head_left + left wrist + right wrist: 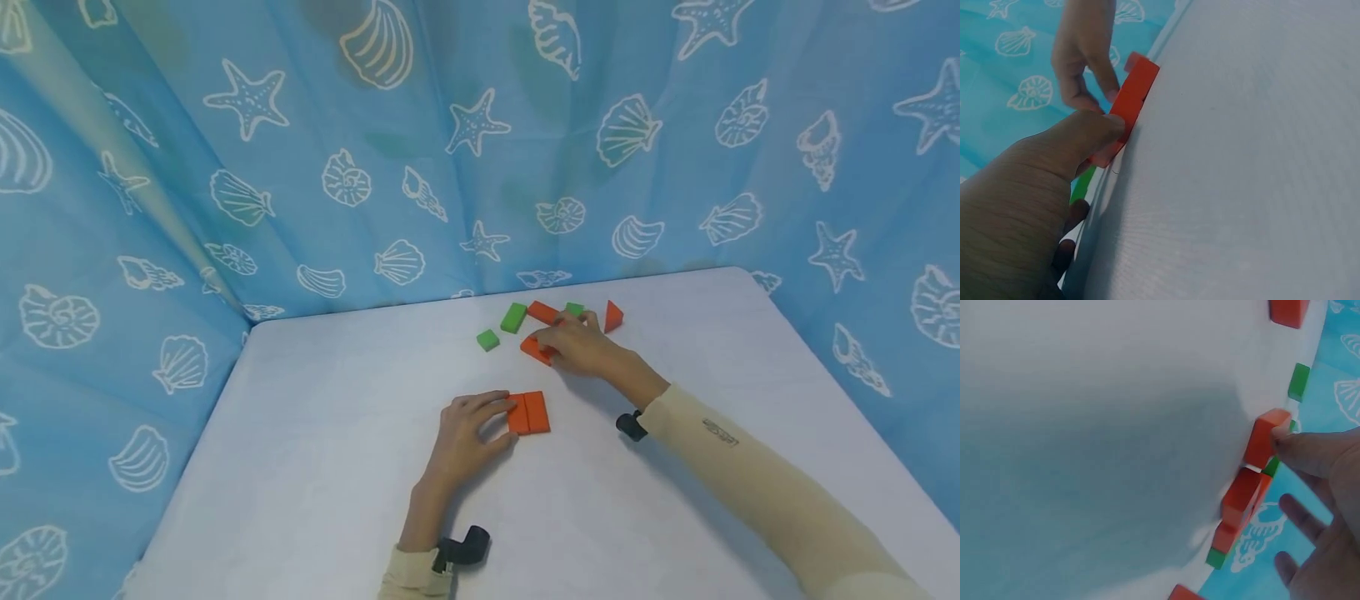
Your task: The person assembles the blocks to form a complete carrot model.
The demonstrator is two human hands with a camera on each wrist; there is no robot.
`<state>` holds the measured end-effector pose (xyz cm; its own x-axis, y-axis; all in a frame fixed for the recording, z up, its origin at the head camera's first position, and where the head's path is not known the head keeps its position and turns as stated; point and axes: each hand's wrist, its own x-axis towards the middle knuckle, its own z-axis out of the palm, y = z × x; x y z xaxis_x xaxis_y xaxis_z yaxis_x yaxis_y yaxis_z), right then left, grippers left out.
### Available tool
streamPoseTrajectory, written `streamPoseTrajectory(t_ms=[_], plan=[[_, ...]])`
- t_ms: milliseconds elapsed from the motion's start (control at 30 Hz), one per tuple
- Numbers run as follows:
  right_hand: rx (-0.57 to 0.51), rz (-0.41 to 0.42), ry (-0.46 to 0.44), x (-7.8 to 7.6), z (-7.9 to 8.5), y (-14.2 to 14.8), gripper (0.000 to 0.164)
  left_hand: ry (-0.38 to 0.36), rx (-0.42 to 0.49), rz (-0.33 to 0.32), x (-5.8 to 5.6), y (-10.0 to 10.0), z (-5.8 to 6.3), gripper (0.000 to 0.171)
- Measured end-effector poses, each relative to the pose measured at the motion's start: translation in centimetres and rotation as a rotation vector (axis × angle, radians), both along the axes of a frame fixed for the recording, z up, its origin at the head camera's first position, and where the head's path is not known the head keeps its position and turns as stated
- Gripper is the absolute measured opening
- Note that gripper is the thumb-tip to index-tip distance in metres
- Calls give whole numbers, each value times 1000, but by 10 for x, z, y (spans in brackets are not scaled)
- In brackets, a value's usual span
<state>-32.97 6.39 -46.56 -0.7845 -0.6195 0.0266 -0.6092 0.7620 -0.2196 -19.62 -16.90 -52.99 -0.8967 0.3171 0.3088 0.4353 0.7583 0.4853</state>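
Head camera in view, we see two hands at work on a white table [322, 433] backed by a blue seashell-print curtain [438, 58]. The left hand [463, 437], fingers partly bent, pinches the left red tile [520, 421] between thumb and fingertips; that tile lies flush beside the right red tile [537, 412], midway between the table's near and far edges. Closer to the far edge, the right hand [576, 345] curls over a red block [534, 352], and our right wrist view shows its thumb pressed to it, two other fingers spread clear. Around it along the far edge we count a green cube [488, 340], a green bar [513, 317], a red bar [542, 312], a half-hidden green block [574, 308] and, toward the far right corner, a red triangular block [613, 317].
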Motion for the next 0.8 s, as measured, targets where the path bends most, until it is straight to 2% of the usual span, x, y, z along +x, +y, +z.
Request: streamPoseTrajectory(t_ms=[233, 400, 533, 667, 800], plan=[[-7, 78, -6, 19, -4, 19, 29, 18, -3, -8, 0, 0, 0, 43], [13, 101, -53, 33, -10, 32, 53, -12, 6, -2, 1, 0, 0, 44], [11, 96, -81, 45, -11, 40, 60, -29, 11, 0, 2, 0, -1, 44], [-20, 103, -103, 58, -11, 47, 56, -30, 18, 1, 2, 1, -1, 44], [-46, 114, -99, 66, -13, 52, 29, -30, 20, 9, 2, 3, 0, 44]])
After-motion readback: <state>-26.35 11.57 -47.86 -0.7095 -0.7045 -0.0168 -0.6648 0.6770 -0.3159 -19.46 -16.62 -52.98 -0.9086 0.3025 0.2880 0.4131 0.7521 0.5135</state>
